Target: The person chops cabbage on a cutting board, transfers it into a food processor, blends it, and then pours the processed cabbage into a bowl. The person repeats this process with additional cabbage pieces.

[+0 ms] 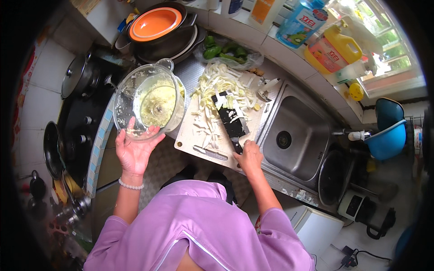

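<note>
My left hand (pixel 135 149) grips the near rim of a clear glass bowl (pixel 123 98), whose walls carry pale minced bits. Through and behind it shows another bowl with yellowish-white contents; whether the two touch I cannot tell. My right hand (pixel 250 156) is at the black handle of a cleaver (pixel 235 127), which lies on a light cutting board (pixel 186 137), blade pointing away from me and scraps stuck on it; how firmly the fingers close on the handle is partly hidden. Sliced pale cabbage (pixel 220 76) is heaped over the board's far half, with white strips nearer me.
Right of the board is a steel sink (pixel 295 132). Green peppers (pixel 212 52) in a plastic bag lie beyond the board. A peeler-like tool (pixel 268 88) rests by the sink. Dark pots with an orange lid (pixel 156 23) stand back left, near the black stove (pixel 76 111). Bottles (pixel 301 23) line the sill.
</note>
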The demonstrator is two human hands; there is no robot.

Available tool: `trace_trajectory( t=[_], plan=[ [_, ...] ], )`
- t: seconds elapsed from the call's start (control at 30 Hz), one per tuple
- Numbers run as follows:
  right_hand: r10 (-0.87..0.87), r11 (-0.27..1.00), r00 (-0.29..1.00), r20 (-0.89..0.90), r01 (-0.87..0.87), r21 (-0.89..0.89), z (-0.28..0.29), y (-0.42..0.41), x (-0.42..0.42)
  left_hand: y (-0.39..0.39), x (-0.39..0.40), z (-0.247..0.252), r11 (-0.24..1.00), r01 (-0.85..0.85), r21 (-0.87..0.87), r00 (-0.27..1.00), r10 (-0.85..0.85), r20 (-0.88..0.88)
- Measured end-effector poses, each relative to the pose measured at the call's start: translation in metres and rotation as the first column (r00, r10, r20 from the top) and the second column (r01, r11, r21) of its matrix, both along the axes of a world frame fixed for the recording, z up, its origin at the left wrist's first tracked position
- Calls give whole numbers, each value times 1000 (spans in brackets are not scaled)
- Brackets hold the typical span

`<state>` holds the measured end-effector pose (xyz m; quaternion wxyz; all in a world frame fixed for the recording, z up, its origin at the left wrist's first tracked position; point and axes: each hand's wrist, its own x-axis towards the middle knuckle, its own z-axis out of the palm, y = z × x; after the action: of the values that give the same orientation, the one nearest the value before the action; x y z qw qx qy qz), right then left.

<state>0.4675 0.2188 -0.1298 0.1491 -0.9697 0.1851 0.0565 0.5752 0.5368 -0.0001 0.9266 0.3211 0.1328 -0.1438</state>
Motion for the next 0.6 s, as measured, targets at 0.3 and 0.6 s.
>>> trace_trajectory(
  t=[0.3, 0.6],
  plan=[
    [-442, 876, 807, 391, 295, 382, 36, -115, 103, -51, 25, -8, 982, 190, 19, 979, -191, 66],
    [-378, 881, 896, 232, 270, 388, -62, -212, 219, -105, 2, -16, 953, 191, 236, 976, -210, 57]
  ],
)
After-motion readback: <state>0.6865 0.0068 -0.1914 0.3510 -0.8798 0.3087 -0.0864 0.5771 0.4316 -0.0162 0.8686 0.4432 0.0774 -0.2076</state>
